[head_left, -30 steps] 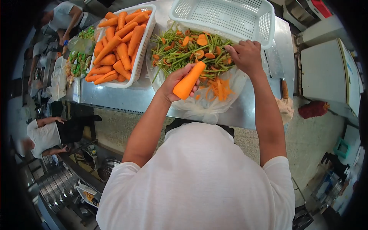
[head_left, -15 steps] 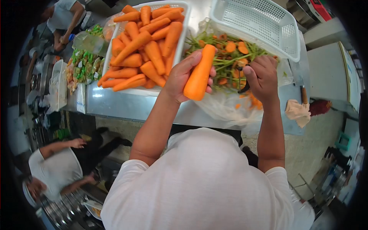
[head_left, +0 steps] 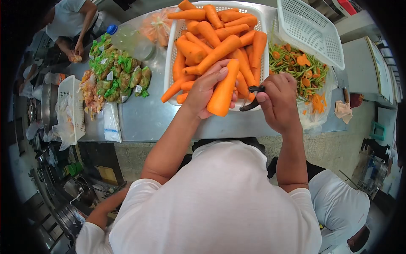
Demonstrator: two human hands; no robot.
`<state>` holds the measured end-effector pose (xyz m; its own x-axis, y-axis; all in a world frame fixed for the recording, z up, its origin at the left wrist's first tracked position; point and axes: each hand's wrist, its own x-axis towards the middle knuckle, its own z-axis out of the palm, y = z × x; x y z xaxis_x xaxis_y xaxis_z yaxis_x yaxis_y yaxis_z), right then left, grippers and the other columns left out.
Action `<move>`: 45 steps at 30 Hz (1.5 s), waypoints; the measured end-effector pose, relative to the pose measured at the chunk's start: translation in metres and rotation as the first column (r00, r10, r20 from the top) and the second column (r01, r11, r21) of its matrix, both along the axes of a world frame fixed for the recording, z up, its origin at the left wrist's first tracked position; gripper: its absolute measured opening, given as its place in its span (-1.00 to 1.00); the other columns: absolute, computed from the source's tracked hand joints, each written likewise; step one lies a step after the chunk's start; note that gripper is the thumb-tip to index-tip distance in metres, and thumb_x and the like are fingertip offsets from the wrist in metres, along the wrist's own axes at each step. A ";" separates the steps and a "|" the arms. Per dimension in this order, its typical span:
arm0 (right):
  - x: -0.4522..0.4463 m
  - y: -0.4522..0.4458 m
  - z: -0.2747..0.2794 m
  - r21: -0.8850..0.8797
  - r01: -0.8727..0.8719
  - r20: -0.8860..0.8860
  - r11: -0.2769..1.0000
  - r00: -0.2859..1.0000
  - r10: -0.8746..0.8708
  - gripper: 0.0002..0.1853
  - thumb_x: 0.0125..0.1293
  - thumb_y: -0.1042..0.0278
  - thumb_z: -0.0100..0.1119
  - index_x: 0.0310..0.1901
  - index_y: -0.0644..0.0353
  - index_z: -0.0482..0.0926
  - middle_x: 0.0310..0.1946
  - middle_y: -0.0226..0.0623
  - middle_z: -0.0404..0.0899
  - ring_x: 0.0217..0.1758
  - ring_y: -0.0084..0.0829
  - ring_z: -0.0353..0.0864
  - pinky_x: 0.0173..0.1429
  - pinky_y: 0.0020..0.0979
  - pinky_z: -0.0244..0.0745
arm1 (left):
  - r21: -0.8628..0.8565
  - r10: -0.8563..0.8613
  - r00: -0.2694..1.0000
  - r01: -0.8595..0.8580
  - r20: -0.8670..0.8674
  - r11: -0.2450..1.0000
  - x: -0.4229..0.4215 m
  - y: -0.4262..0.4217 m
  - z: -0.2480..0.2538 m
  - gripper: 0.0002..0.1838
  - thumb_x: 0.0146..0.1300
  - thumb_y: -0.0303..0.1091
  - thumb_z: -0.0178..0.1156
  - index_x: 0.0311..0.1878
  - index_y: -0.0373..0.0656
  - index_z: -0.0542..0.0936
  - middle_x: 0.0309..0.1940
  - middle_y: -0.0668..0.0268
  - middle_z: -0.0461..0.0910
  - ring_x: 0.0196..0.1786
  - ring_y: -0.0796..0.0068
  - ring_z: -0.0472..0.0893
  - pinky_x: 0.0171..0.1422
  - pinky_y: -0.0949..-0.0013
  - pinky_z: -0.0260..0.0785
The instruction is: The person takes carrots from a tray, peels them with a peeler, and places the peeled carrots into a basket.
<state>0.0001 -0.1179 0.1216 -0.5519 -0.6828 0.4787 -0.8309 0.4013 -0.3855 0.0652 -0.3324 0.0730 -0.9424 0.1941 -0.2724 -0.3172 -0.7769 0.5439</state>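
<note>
A smooth, tapered, bright-orange carrot (head_left: pixel 223 91) lay gripped in a person's left hand (head_left: pixel 202 92), fingers wrapped around it and its thick end toward the body, over a brushed-metal counter (head_left: pixel 154 118). The right hand (head_left: pixel 280 100) closed around a black, curved hand tool (head_left: pixel 249 106), held just beside the carrot. Behind the hands, a white, perforated plastic basket (head_left: pixel 170 53) brimmed with long, blunt-ended orange carrots (head_left: pixel 220 53). To the right, thin green stems and round orange slices (head_left: pixel 300 67) were heaped on crinkled clear plastic sheeting (head_left: pixel 314 122), with ribbon-like orange peelings (head_left: pixel 316 103) at the near edge. A pale, latticed plastic basket (head_left: pixel 313 34) stood beyond. At left sat a clear plastic bag of orange pieces (head_left: pixel 158 27) and lumpy, green-wrapped bundles (head_left: pixel 120 74).
</note>
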 end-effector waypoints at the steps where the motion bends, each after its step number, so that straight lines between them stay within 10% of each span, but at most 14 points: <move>1: 0.002 -0.008 0.003 0.033 -0.025 0.033 0.999 0.999 0.024 -0.71 0.36 0.10 0.19 -0.36 0.15 0.50 -0.38 -0.25 0.40 -0.23 -0.16 0.44 0.09 -0.12 0.19 | -0.013 0.011 1.000 -0.011 -0.006 1.000 0.000 -0.006 0.000 -0.49 0.55 -0.11 0.02 0.44 -0.08 0.28 -0.15 0.17 0.57 -0.33 0.37 0.69 -0.39 0.27 0.69; 6: 0.009 -0.048 0.018 0.129 -0.198 0.097 0.972 0.978 0.186 -0.76 0.28 0.16 0.19 -0.40 0.15 0.55 -0.43 -0.27 0.40 -0.27 -0.19 0.43 0.07 -0.16 0.22 | -0.013 -0.004 1.000 0.004 -0.017 1.000 0.008 -0.032 -0.008 -0.50 0.55 -0.13 0.01 0.44 -0.09 0.28 -0.02 0.19 0.57 -0.05 0.40 0.68 -0.26 0.29 0.69; 11: 0.016 -0.072 0.020 0.090 -0.262 0.044 0.961 0.965 0.259 -0.75 0.24 0.13 0.26 -0.43 0.12 0.55 -0.43 -0.30 0.43 -0.29 -0.23 0.44 0.05 -0.16 0.25 | 0.001 0.025 1.000 -0.025 0.001 1.000 0.006 -0.037 -0.004 -0.51 0.55 -0.21 -0.04 0.44 -0.22 0.29 0.21 0.18 0.50 0.22 0.37 0.59 0.32 0.28 0.52; 15: 0.024 -0.082 0.017 0.083 -0.264 0.060 0.961 0.964 0.259 -0.75 0.22 0.14 0.29 -0.43 0.14 0.54 -0.43 -0.29 0.43 -0.29 -0.21 0.44 0.06 -0.16 0.27 | 0.042 0.043 0.999 -0.044 0.016 0.998 0.015 -0.042 -0.001 -0.55 0.54 -0.24 0.01 0.38 -0.24 0.36 -0.02 0.19 0.56 -0.02 0.40 0.63 0.10 0.32 0.57; 21: 0.041 -0.093 0.015 0.105 -0.252 0.088 0.962 0.966 0.244 -0.81 0.22 0.19 0.29 -0.39 0.09 0.56 -0.38 -0.31 0.46 -0.24 -0.23 0.48 0.13 -0.13 0.27 | 0.040 0.006 0.999 -0.005 -0.034 0.999 0.030 -0.058 -0.006 -0.53 0.54 -0.28 -0.07 0.42 -0.23 0.31 0.25 0.16 0.47 0.28 0.36 0.55 0.36 0.27 0.49; 36: 0.071 -0.109 0.015 0.175 -0.134 -0.062 0.975 0.987 0.147 -0.86 0.15 0.23 0.29 -0.42 0.05 0.56 -0.40 -0.33 0.44 -0.25 -0.28 0.48 0.09 -0.17 0.25 | -0.017 -0.040 0.998 0.039 -0.038 0.999 0.061 -0.068 0.000 -0.53 0.55 -0.30 -0.08 0.45 -0.22 0.31 0.19 0.17 0.53 0.15 0.41 0.63 0.20 0.34 0.59; 45: 0.053 -0.078 0.020 0.162 -0.004 -0.140 0.987 0.990 0.027 -0.88 0.10 0.32 0.25 -0.45 0.11 0.51 -0.43 -0.32 0.39 -0.27 -0.25 0.46 0.02 -0.20 0.23 | 0.007 -0.270 0.963 0.270 -0.017 0.963 0.057 -0.056 -0.003 -0.53 0.52 -0.20 -0.02 0.43 -0.08 0.35 -0.04 0.20 0.58 -0.35 0.37 0.70 -0.44 0.26 0.65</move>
